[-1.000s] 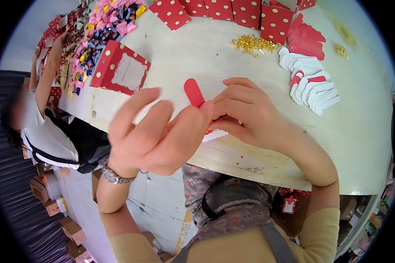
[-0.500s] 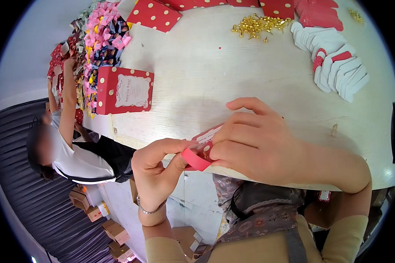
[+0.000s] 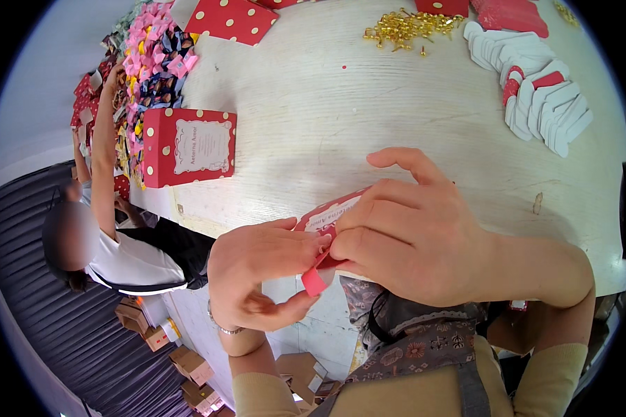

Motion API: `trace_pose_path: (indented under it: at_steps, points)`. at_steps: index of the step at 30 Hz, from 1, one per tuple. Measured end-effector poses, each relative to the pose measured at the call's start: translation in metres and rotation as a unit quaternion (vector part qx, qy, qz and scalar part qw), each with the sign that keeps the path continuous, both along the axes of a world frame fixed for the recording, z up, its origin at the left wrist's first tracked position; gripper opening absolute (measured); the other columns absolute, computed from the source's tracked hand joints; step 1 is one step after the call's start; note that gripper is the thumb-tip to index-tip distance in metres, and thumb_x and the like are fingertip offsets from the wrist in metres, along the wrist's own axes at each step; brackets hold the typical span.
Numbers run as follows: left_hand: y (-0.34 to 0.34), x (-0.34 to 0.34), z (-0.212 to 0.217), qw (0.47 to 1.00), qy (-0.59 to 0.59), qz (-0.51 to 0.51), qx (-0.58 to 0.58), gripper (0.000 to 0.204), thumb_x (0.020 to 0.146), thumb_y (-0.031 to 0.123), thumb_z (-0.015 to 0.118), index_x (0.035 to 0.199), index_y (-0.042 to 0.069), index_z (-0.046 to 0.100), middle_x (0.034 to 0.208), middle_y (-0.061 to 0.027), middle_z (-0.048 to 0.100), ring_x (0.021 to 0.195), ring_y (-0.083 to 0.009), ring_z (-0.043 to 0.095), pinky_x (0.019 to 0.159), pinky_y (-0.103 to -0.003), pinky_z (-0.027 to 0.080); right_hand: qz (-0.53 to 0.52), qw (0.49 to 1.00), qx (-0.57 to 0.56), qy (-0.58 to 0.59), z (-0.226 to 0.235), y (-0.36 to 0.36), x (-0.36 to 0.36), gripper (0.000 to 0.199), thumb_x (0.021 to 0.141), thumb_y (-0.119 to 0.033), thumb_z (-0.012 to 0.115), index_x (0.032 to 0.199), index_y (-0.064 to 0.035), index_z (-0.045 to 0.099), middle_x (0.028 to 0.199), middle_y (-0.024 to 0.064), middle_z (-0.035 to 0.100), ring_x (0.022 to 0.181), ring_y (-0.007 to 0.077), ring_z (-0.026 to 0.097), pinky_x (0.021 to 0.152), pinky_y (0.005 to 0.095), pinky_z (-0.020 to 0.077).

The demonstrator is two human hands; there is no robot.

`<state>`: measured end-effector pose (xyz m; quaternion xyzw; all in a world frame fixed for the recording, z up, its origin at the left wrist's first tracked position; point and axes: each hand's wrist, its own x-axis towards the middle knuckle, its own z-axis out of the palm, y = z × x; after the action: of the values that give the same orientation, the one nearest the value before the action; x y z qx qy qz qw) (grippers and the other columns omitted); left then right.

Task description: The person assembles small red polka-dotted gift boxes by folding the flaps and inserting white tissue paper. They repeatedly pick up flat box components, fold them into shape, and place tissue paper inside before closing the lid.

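Between my hands, at the table's near edge, is a small red gift box (image 3: 325, 219) with pale dots and a white label, partly hidden by my fingers. A red strip (image 3: 316, 281) curves out from its near end. My left hand (image 3: 257, 267) is closed round that end, fingers pressed on the box and thumb just below the strip. My right hand (image 3: 417, 236) grips the box's right side with bent fingers, its index finger raised and stretched out. What lies between the right thumb and fingers is hidden.
A finished-looking red dotted box (image 3: 195, 147) stands left on the table (image 3: 292, 104). Beyond lie wrapped sweets (image 3: 153, 62), gold paper fasteners (image 3: 407, 29), white tag-shaped strips (image 3: 535, 90) and flat red dotted pieces (image 3: 233, 21). A co-worker (image 3: 129, 250) reaches in at the left; cardboard boxes (image 3: 191, 365) stand on the floor.
My left hand has turned, its fingers now laid over the box and its thumb lower. The strip has tilted downward, and more of the box's label shows. The view has shifted slightly.
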<state>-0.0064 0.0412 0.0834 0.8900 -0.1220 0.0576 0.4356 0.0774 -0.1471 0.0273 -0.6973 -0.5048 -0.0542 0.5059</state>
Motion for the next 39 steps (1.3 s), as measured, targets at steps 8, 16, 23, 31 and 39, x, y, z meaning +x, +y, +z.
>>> trace_pose_path:
  at_steps: [8,16,23,31,39]
  points:
    - [-0.006,-0.009,-0.023,0.988,-0.136,0.023,0.072,0.013,0.070,0.008,0.072,0.081,0.007,0.064,0.080,-0.0089,0.067,0.069,-0.0239,0.067,0.065,-0.033,0.058,-0.004,1.000,0.021,0.009,-0.005,0.006,-0.001,0.022,0.064,-0.014,0.076,0.079,-0.0093,0.062,0.082,0.0002,0.061,0.073,0.0175,0.057,0.083,0.0418,0.0453]
    - [-0.002,-0.014,-0.047,0.988,-0.144,0.031,-0.038,0.016,0.069,0.011,0.075,0.081,0.010,0.064,0.080,-0.0059,0.066,0.071,-0.0237,0.065,0.055,-0.029,0.052,0.023,0.997,0.071,0.005,-0.005,0.007,-0.004,0.023,0.063,-0.009,0.076,0.079,-0.0082,0.060,0.086,0.0023,0.064,0.071,0.0199,0.056,0.072,0.0366,0.0441]
    - [-0.011,-0.016,-0.063,0.978,-0.173,0.071,-0.097,0.015,0.074,0.016,0.075,0.082,0.010,0.063,0.081,-0.0045,0.064,0.073,-0.0245,0.064,0.060,-0.031,0.051,0.028,0.999,0.030,0.005,0.006,0.001,-0.003,0.022,0.063,-0.003,0.073,0.078,-0.0100,0.058,0.084,0.0021,0.065,0.066,0.0205,0.053,0.066,0.0354,0.0405]
    - [-0.016,-0.009,-0.064,0.969,-0.184,0.059,-0.150,0.014,0.072,0.008,0.073,0.081,0.007,0.062,0.083,-0.0076,0.064,0.080,-0.0262,0.064,0.064,-0.033,0.052,0.039,0.999,0.028,-0.024,0.008,0.003,0.000,0.026,0.059,0.004,0.069,0.073,-0.0121,0.054,0.079,0.0001,0.064,0.069,0.0207,0.049,0.067,0.0353,0.0364]
    - [-0.012,-0.017,-0.058,0.972,-0.099,0.100,-0.188,0.020,0.068,0.000,0.076,0.083,0.004,0.063,0.080,-0.0082,0.061,0.072,-0.0193,0.061,0.061,-0.027,0.048,0.069,0.997,-0.028,0.013,0.017,0.007,0.004,0.026,0.063,0.000,0.073,0.075,-0.0130,0.053,0.066,-0.0016,0.047,0.069,0.0186,0.049,0.072,0.0332,0.0343]
